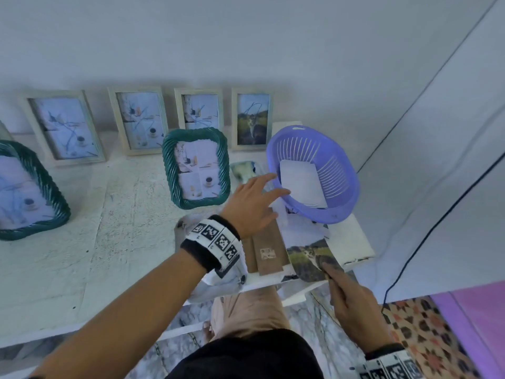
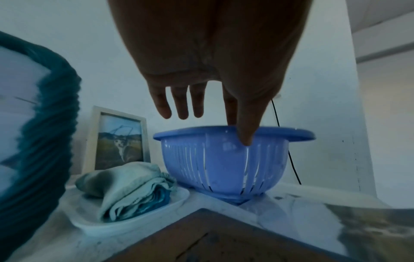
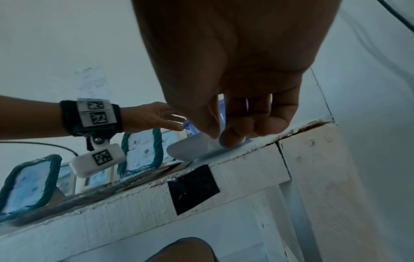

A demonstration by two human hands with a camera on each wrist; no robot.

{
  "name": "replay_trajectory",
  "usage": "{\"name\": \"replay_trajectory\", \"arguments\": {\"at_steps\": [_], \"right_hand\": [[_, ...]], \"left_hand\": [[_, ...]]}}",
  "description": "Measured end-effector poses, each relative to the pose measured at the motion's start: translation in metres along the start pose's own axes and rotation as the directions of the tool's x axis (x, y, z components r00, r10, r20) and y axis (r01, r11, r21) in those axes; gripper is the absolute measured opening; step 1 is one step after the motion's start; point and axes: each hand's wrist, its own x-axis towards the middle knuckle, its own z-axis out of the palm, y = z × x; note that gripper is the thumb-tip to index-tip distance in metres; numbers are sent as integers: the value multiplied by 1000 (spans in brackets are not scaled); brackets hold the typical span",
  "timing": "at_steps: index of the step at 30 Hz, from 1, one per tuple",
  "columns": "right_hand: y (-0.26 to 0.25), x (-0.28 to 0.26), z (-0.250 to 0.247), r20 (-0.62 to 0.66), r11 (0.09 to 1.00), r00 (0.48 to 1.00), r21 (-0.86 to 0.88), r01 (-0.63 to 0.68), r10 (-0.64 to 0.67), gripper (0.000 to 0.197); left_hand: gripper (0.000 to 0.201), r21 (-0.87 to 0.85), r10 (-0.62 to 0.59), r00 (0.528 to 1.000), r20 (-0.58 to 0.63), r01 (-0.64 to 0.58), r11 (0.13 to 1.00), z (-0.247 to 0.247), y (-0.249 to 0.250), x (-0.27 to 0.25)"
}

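Frames (image 1: 252,119) stand filled. Right hand (image 1: 352,305) pinches our loose cat photo (image 1: 308,255); left hand (image 1: 250,206) hovers open-fingered beside basket (image 1: 338,170). We judge its framing pending.

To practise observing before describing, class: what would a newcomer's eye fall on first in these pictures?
The purple slotted plastic basket at the right end of the white table, with the open left hand reaching toward its rim. The right hand pinching a printed cat photograph at the table's front edge, and the teal rope-twist picture frame standing mid-table.

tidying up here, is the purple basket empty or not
Not empty: a white sheet lies inside the purple basket, on its bottom.
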Motion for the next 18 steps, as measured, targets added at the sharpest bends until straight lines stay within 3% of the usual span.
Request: {"name": "replay_trajectory", "arguments": {"at_steps": [4, 11, 18], "right_hand": [[4, 6, -7, 102, 981, 994, -195, -4, 25, 41], [-1, 47, -20, 127, 968, 992, -251, 21, 11, 36], [6, 108, -9, 110, 938, 992, -347, -15, 56, 40]], "left_hand": [[34, 178, -34, 994, 101, 16, 984, 8, 11, 38], [27, 84, -9, 998, 67, 3, 996, -1, 7, 48], [27, 115, -7, 998, 58, 0, 993, 3, 7, 41]]}}
